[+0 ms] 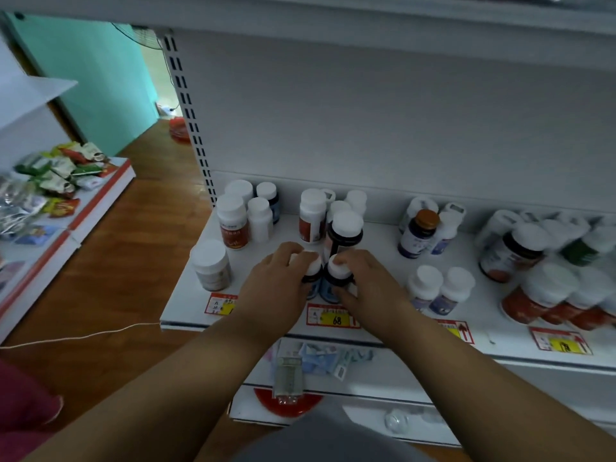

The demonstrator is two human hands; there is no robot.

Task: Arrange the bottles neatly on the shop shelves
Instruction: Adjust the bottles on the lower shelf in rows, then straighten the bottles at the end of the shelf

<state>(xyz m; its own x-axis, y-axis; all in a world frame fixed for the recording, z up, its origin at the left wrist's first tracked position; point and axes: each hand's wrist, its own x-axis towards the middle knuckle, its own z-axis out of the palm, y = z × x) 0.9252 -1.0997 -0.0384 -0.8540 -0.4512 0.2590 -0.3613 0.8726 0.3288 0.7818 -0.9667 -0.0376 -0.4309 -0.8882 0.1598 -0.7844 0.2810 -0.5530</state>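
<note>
Left hand (278, 278): curled round the small dark bottle with a white cap (313, 276), fingers over the cap and thumb low on the body — its grip is closed on that bottle.
Right hand (363, 281): wrapped the same way round the twin bottle (336, 278) just beside it, fingertips on the cap and thumb at the base; grip closed on it.
Where the bottles are: both stand upright at the front of the white shelf (186, 311), touching or nearly touching each other, just behind the red and yellow price tag (333, 316).
Behind them: a taller dark bottle (345, 233) with a white cap, and further back a cluster of white-capped bottles (313, 215).
Neighbours: a squat pale jar (211, 265) to the left, a pair of blue-labelled bottles (440, 290) to the right, and a crowded group with red labels (546, 301) at the far right.
Handling: these look like light, rigid plastic supplement bottles — smooth sides, likely a little slippery, and narrow enough to tip if nudged at the cap.
Where to hold: low round the body rather than by the cap alone, so each slides or lifts without toppling its neighbours.
Step in hand: probably squaring the pair into line with the shelf edge.
</note>
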